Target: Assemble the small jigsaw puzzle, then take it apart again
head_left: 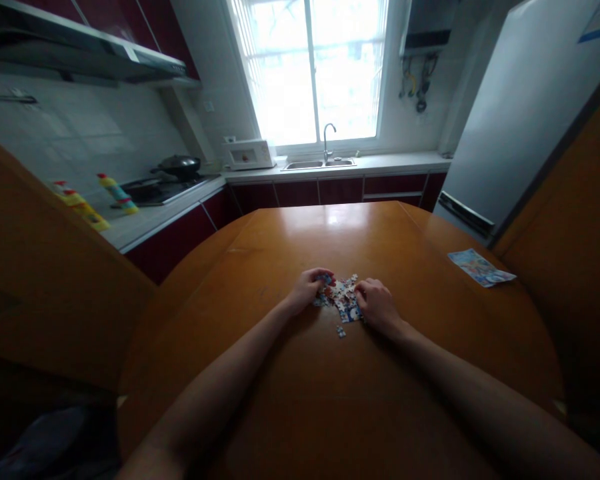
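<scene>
A small heap of jigsaw puzzle pieces [341, 292] lies on the wooden table, some showing pale backs and others coloured print. At its left side my left hand [307, 291] is closed, with bluish puzzle pieces between thumb and fingers. My right hand [377, 301] rests against the heap's right side, fingers curled; whatever they pinch is hidden. Between the hands, at the near side, a blue-and-white printed patch [350, 312] shows. One small group of pieces [341, 331] sits apart, closer to me.
The round-ended wooden table [280, 373] spans the foreground. A colourful printed sheet [481, 267] lies at its right. Beyond are a counter with a sink [305, 165], a microwave [250, 154], a wok [179, 165] on the stove, yellow bottles [86, 209] and a fridge [530, 113].
</scene>
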Demonstrator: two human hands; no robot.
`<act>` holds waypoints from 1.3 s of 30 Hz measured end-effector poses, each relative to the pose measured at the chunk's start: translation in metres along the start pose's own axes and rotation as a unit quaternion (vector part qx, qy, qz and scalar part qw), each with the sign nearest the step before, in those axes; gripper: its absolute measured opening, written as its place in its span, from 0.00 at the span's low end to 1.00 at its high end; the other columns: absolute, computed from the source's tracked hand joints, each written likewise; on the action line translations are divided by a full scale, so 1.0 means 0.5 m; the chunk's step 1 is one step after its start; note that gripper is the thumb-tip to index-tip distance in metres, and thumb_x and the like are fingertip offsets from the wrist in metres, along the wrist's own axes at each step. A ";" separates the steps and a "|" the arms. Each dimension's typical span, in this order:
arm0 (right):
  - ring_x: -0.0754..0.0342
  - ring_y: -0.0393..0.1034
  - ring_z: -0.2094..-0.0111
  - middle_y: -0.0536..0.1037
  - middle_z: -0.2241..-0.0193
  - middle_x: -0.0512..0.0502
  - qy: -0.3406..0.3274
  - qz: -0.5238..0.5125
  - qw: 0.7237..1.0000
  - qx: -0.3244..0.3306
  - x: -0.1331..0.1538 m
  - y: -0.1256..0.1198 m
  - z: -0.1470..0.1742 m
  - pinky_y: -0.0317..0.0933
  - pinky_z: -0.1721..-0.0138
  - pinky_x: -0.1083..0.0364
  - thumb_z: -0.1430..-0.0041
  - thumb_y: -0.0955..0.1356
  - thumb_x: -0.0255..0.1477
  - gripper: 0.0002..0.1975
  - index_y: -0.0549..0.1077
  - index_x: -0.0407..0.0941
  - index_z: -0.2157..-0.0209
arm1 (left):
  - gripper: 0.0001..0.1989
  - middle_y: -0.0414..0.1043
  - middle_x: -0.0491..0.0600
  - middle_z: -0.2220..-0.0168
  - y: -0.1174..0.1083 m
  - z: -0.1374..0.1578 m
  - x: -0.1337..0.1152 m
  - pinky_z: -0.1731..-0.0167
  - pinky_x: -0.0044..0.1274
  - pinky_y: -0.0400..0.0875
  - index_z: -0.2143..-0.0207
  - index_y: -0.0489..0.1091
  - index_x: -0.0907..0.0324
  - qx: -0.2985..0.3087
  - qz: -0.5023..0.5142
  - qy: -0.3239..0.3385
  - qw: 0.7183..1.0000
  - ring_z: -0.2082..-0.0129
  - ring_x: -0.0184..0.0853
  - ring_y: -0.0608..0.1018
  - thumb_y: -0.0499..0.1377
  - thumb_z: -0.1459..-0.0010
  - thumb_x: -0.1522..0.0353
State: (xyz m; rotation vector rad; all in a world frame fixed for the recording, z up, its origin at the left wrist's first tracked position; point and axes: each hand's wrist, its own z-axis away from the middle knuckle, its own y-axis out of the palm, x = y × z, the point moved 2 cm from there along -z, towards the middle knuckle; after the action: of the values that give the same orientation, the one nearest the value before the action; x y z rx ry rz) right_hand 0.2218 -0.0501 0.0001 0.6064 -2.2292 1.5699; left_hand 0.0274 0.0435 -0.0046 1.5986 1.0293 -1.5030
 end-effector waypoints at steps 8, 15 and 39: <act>0.47 0.69 0.58 0.77 0.63 0.42 -0.018 -0.033 0.999 -0.033 -0.002 0.006 -0.003 0.59 0.56 0.52 0.36 0.65 0.25 0.08 0.75 0.45 0.66 | 0.19 0.78 0.51 0.65 0.002 -0.001 -0.001 0.78 0.16 0.67 0.51 0.73 0.64 0.001 -0.040 0.037 0.999 0.77 0.25 0.74 0.63 0.42 0.62; 0.49 0.70 0.60 0.78 0.65 0.45 -0.076 -0.118 0.989 -0.048 0.024 0.004 -0.006 0.61 0.56 0.52 0.36 0.68 0.32 0.05 0.76 0.46 0.62 | 0.18 0.79 0.52 0.67 0.024 0.006 -0.012 0.73 0.20 0.70 0.61 0.79 0.64 0.023 -0.107 0.079 0.991 0.74 0.29 0.76 0.68 0.47 0.59; 0.52 0.73 0.65 0.80 0.65 0.46 -0.053 -0.170 0.983 -0.042 -0.005 0.033 -0.013 0.65 0.62 0.54 0.39 0.67 0.26 0.08 0.78 0.46 0.61 | 0.22 0.77 0.61 0.49 0.054 0.009 -0.005 0.51 0.32 0.76 0.50 0.75 0.64 0.080 -0.012 0.098 0.992 0.51 0.43 0.81 0.65 0.42 0.59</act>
State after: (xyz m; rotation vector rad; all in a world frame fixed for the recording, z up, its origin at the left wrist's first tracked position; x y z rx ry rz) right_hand 0.2153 -0.0386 -0.0120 1.0053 -2.1146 1.2925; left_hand 0.0496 0.0276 -0.0033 1.8836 1.0608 -1.4982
